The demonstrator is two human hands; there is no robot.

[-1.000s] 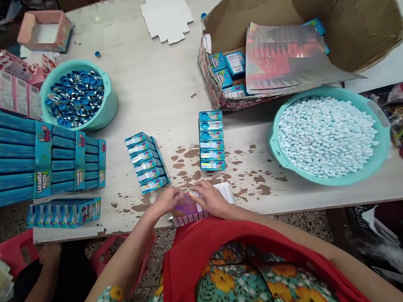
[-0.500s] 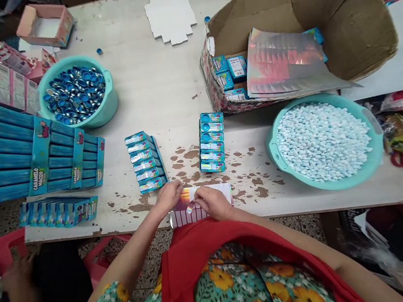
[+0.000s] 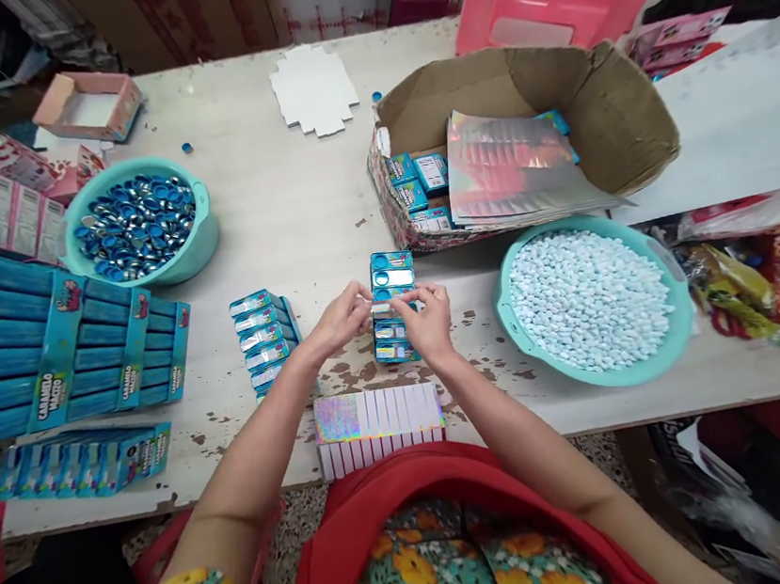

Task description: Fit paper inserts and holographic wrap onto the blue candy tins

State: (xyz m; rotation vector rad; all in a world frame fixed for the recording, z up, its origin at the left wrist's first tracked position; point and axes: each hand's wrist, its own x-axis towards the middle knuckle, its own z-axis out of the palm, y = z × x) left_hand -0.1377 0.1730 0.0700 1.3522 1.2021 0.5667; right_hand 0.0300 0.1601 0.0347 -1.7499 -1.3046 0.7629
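A small pale sticker strip (image 3: pixel 382 308) is stretched between the fingertips of both hands. My left hand (image 3: pixel 342 321) pinches its left end, and my right hand (image 3: pixel 429 323) pinches the right end. Directly beneath lies a row of small blue candy boxes (image 3: pixel 397 353), partly covered by my fingers. The strip looks very close to one box; whether it touches cannot be made out. Close to my body, a sheet of shiny holographic stickers (image 3: pixel 338 419) lies at the table edge, with bare backing showing on its right. Left of my left forearm stands a second row of blue boxes (image 3: pixel 264 336).
A turquoise basin of blue-and-silver caps (image 3: pixel 140 226) stands left, beside stacked blue display boxes (image 3: pixel 49 353). On the right, another basin holds pale blue candies (image 3: pixel 590 301). Behind it, a cardboard box (image 3: pixel 598 134) carries silvery sheets (image 3: pixel 516 163). White cardboard (image 3: pixel 314 91) lies farther back.
Both hands have moved forward from the sticker sheet to the right row of blue boxes, carrying the peeled strip. The strip is now held at both ends. My view has tilted up.
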